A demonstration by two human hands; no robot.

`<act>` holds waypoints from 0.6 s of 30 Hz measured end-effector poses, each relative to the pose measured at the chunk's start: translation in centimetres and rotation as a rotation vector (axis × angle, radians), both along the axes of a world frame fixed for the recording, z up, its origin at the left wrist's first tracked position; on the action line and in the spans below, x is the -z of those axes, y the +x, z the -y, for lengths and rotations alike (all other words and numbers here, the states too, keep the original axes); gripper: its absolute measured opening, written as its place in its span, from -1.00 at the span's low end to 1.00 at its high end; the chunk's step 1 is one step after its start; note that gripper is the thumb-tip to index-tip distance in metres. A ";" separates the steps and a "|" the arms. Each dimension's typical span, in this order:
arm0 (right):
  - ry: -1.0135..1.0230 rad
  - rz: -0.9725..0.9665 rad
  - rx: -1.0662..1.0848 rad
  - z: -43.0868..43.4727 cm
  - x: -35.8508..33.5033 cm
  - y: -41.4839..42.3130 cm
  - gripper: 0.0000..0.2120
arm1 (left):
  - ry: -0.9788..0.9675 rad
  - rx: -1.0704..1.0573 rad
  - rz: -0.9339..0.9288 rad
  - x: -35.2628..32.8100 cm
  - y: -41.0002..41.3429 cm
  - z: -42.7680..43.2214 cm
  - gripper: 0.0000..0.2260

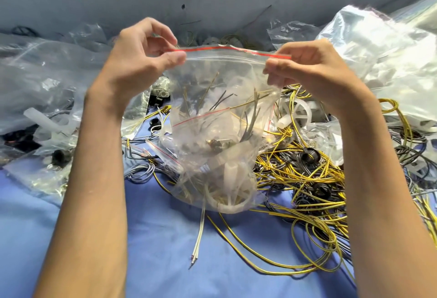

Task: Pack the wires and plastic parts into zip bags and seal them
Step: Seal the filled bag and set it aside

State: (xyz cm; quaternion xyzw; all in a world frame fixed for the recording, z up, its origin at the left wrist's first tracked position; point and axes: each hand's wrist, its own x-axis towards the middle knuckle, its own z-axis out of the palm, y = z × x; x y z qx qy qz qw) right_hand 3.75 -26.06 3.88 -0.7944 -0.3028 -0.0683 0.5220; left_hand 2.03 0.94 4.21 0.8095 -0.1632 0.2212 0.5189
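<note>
I hold a clear zip bag (220, 132) with a red strip along its top up above the blue cloth. My left hand (142, 61) pinches the bag's top left corner between thumb and fingers. My right hand (312, 68) pinches the top right corner the same way. Inside the bag lie grey and yellow wires and a white plastic wheel-shaped part (229, 196) at the bottom. A white flat wire (198, 238) hangs out below the bag. Whether the zip is pressed closed I cannot tell.
A tangle of yellow and grey wires (307, 179) with black rings covers the blue cloth (165, 262) on the right. Loose clear bags (35, 80) and white plastic parts (293, 110) pile up at left, right and behind. A grey wall runs along the back.
</note>
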 end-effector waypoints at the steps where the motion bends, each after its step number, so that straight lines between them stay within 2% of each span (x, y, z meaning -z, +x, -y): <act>1: 0.001 -0.019 0.000 0.0 0.1 0.0 -0.91 | -0.005 0.026 -0.025 0.1 0.0 0.1 -0.77; 8: -0.027 0.017 0.046 -0.3 0.2 0.1 -0.93 | 0.004 0.043 -0.011 0.3 0.1 1.0 -0.75; 12: -0.034 0.083 0.065 -0.2 0.1 0.1 -0.87 | 0.009 0.060 0.014 0.2 0.0 1.0 -0.71; 18: -0.038 0.016 0.045 -0.7 0.3 0.2 -0.91 | -0.001 0.103 -0.044 0.0 -0.2 1.3 -0.76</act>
